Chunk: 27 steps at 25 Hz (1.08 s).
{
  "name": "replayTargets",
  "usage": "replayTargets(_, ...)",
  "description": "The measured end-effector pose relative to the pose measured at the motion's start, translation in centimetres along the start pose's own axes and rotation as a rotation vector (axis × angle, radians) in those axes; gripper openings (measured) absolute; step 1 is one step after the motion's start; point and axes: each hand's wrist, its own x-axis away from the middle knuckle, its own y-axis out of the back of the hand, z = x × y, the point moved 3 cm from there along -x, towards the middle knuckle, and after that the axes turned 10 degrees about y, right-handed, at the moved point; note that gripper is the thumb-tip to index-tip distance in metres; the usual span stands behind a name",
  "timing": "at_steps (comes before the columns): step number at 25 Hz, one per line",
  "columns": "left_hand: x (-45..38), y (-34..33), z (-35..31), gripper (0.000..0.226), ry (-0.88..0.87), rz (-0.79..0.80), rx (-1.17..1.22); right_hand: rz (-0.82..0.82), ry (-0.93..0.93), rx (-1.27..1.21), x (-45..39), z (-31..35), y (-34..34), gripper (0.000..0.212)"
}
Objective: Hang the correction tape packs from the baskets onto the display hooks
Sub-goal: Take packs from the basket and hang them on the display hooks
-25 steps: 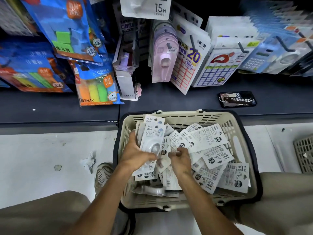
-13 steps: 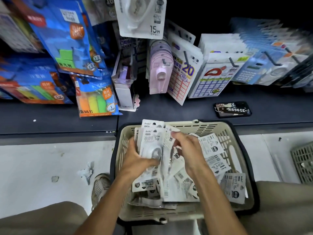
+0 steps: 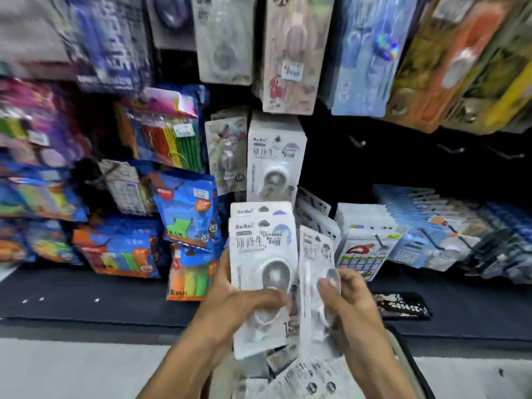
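My left hand [image 3: 241, 300] grips a small stack of white correction tape packs [image 3: 262, 254], held upright in front of the display. My right hand [image 3: 345, 295] pinches one more white pack [image 3: 315, 254] just to the right of the stack, its edge touching it. Matching white packs [image 3: 275, 156] hang on a hook right above the stack. Bare display hooks [image 3: 357, 142] stick out of the dark panel to the right. The basket [image 3: 403, 358] with more packs [image 3: 302, 378] lies below my hands; only its right rim shows.
Blue sticky-note packs [image 3: 187, 208] hang at the left, label and calculator packs [image 3: 365, 243] at the right. A black phone [image 3: 403, 306] lies on the dark shelf [image 3: 86, 298]. More carded goods [image 3: 285, 53] hang in the upper row. The view is blurred.
Both hands have risen out of the basket with packs toward the display. The view has tilted up from the basket to the hooks and upper rows.
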Motion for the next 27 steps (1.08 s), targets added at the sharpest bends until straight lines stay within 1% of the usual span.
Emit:
replayTargets(2,1.0,1.6,-5.5,0.103,-0.083,-0.031,0.0,0.096,0.119,-0.052,-1.2,4.2,-1.8,0.048)
replayTargets(4,2.2,3.9,-9.6,0.101,-0.155,-0.069,-0.003,0.152,0.276,0.007,-2.9,7.6,-4.0,0.037)
replayTargets(6,3.2,6.0,-11.5,0.092,-0.2,-0.083,0.054,0.174,0.357,0.118,-4.8,9.7,-6.6,0.029)
replayTargets(8,3.6,6.7,-11.8,0.08,-0.191,-0.067,0.117,0.183,0.39,0.242,-6.5,10.5,-8.7,0.03)
replayTargets(9,3.6,6.6,-11.5,0.079,-0.177,-0.054,0.124,0.166,0.392,0.29,-7.3,10.5,-9.2,0.029)
replayTargets(13,2.8,5.3,-11.3,0.097,-0.166,-0.014,0.108,0.093,0.402,0.411,-9.1,9.3,-9.4,0.028)
replayTargets(15,2.4,4.9,-11.3,0.1,-0.18,-0.013,0.115,0.06,0.409,0.455,-10.1,9.3,-9.6,0.029)
replayTargets(17,2.2,4.9,-11.3,0.098,-0.18,-0.008,0.125,0.07,0.415,0.543,-10.9,10.0,-10.2,0.029)
replayTargets(18,2.1,4.9,-11.3,0.098,-0.175,-0.002,0.125,0.086,0.434,0.656,-11.0,10.3,-10.6,0.031)
replayTargets(20,2.0,4.8,-11.2,0.095,-0.171,0.02,0.119,0.027,0.54,0.934,-10.2,10.5,-10.8,0.037)
replayTargets(21,2.0,4.7,-11.2,0.093,-0.172,0.037,0.117,-0.011,0.634,0.937,-9.2,10.6,-10.9,0.036)
replayTargets(22,2.0,4.5,-11.2,0.089,-0.176,0.054,0.117,0.002,0.706,0.824,-7.8,10.5,-11.0,0.032)
replayTargets(23,1.9,4.3,-11.2,0.084,-0.181,0.068,0.118,0.078,0.719,0.651,-6.3,10.1,-11.2,0.028)
replayTargets(24,1.9,4.1,-11.2,0.079,-0.186,0.08,0.116,0.197,0.673,0.508,-4.7,9.5,-11.7,0.032)
replayTargets(25,1.8,4.0,-11.2,0.073,-0.189,0.086,0.109,0.314,0.591,0.422,-3.5,8.8,-12.3,0.044)
replayTargets(26,1.8,3.9,-11.1,0.068,-0.185,0.088,0.1,0.398,0.508,0.406,-2.8,8.0,-12.5,0.057)
replayTargets(27,1.8,3.8,-11.0,0.066,-0.179,0.089,0.095,0.442,0.428,0.366,-2.7,7.4,-12.7,0.064)
